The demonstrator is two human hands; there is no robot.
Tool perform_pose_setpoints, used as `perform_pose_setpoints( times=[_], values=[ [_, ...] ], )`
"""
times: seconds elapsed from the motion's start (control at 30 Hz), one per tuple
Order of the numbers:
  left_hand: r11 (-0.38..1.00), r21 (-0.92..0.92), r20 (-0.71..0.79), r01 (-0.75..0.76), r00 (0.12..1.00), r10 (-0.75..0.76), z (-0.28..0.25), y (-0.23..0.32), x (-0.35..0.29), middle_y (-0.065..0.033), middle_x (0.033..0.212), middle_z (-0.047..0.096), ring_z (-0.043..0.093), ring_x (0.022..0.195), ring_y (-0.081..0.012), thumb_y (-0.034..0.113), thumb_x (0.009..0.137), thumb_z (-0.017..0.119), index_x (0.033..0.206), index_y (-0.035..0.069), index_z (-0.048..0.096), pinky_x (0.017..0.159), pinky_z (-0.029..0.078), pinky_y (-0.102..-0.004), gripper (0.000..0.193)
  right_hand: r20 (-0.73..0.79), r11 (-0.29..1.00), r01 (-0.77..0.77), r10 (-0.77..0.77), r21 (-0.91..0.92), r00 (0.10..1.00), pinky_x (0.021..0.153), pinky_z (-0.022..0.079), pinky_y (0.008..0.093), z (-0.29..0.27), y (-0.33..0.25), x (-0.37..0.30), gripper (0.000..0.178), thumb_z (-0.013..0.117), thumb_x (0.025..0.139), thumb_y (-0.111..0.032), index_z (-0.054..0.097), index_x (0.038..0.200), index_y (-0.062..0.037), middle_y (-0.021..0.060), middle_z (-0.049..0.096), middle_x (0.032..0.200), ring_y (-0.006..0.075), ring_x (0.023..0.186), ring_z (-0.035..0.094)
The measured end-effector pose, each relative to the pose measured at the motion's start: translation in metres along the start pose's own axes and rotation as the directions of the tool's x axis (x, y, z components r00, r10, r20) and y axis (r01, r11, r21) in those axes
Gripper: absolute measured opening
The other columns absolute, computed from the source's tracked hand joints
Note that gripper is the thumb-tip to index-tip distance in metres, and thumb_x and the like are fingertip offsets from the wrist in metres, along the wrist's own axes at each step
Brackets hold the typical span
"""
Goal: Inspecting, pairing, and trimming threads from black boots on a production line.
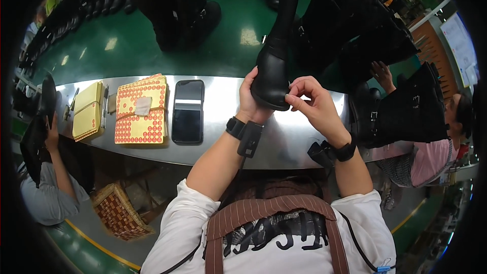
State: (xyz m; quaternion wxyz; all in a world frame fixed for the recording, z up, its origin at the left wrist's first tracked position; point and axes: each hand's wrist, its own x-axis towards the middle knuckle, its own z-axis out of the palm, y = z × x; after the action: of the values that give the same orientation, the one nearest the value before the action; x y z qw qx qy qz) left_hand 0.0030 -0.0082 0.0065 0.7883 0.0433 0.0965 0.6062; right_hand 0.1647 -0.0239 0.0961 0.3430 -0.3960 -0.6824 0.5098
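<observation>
A tall black leather boot lies over the metal table edge with its rounded toe toward me and its shaft running away. My left hand is closed around the left side of the toe, its thumb along the upper. At the right side of the toe tip, my right hand makes a pinch, thumb and forefinger together against the sole edge. Whatever lies between those fingertips is too small to make out. Both wrists wear black straps with small devices.
Left of my hands, a black phone, a stack of yellow cards with red marks and a banded yellow pad lie on the steel table. More black boots stand right and beyond. Co-workers flank me; a woven basket sits below.
</observation>
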Motion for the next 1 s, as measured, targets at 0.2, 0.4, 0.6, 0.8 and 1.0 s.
perform_pose_setpoints(
  times=[0.2, 0.4, 0.6, 0.8, 1.0],
  values=[
    [0.996, 0.081, 0.109, -0.044, 0.993, 0.035, 0.002, 0.000, 0.000, -0.0195, 0.104, 0.067, 0.067, 0.090, -0.0304, 0.051, 0.098, 0.038, 0.123, 0.001, 0.057, 0.083, 0.055, -0.0436, 0.059, -0.099, 0.989, -0.108, 0.119, 0.104, 0.988, 0.073, 0.052, 0.0225, -0.013, -0.007, 0.015, 0.027, 0.064, 0.096, -0.015, 0.056, 0.119, -0.0029, 0.0048, 0.056, 0.113, 0.0093, 0.088, 0.059],
    [0.989, 0.109, 0.067, -0.096, 0.994, 0.089, 0.006, 0.000, -0.003, -0.0195, 0.110, 0.066, 0.067, 0.097, -0.0310, 0.042, 0.098, 0.049, 0.126, -0.002, 0.054, 0.090, 0.054, -0.0434, 0.053, -0.206, 0.999, 0.036, -0.041, -0.028, 0.978, 0.095, 0.049, 0.0346, -0.050, -0.078, 0.072, 0.096, 0.072, 0.087, -0.049, 0.024, 0.150, 0.0057, 0.0200, 0.050, 0.139, 0.0249, 0.122, 0.054],
    [0.942, 0.252, 0.085, -0.220, 0.975, 0.205, 0.008, 0.008, -0.007, -0.0144, 0.143, 0.043, 0.048, 0.129, -0.0256, 0.033, 0.093, 0.066, 0.153, 0.017, 0.020, 0.106, 0.042, -0.0415, 0.077, -0.302, 0.982, 0.093, -0.039, 0.167, 0.953, 0.087, 0.052, 0.0293, -0.041, -0.104, 0.080, 0.039, 0.074, 0.090, -0.025, 0.062, 0.117, 0.0011, 0.0081, 0.065, 0.111, 0.0162, 0.104, 0.062],
    [0.254, 0.782, 0.144, -0.569, 0.562, 0.814, 0.043, 0.041, -0.035, -0.0211, 0.151, 0.029, 0.030, 0.141, -0.0329, 0.032, 0.076, 0.086, 0.156, 0.012, 0.003, 0.118, 0.021, -0.0468, 0.117, -0.168, 0.967, 0.253, -0.255, -0.030, 0.952, 0.091, 0.047, 0.0271, -0.046, -0.106, 0.058, 0.038, 0.071, 0.092, -0.016, 0.060, 0.125, 0.0002, 0.0009, 0.063, 0.112, 0.0096, 0.101, 0.055],
    [0.031, 0.949, 0.295, -0.315, 0.916, 0.272, 0.071, 0.074, -0.082, -0.0125, 0.114, 0.068, 0.064, 0.107, -0.0207, 0.017, 0.068, 0.091, 0.132, 0.002, 0.056, 0.093, 0.050, -0.0319, 0.074, 0.316, 0.818, 0.377, -0.254, -0.433, 0.914, 0.092, 0.048, 0.0297, -0.031, -0.099, 0.057, 0.056, 0.082, 0.081, -0.018, 0.059, 0.130, -0.0028, 0.0062, 0.065, 0.116, 0.0152, 0.101, 0.059]
  ],
)
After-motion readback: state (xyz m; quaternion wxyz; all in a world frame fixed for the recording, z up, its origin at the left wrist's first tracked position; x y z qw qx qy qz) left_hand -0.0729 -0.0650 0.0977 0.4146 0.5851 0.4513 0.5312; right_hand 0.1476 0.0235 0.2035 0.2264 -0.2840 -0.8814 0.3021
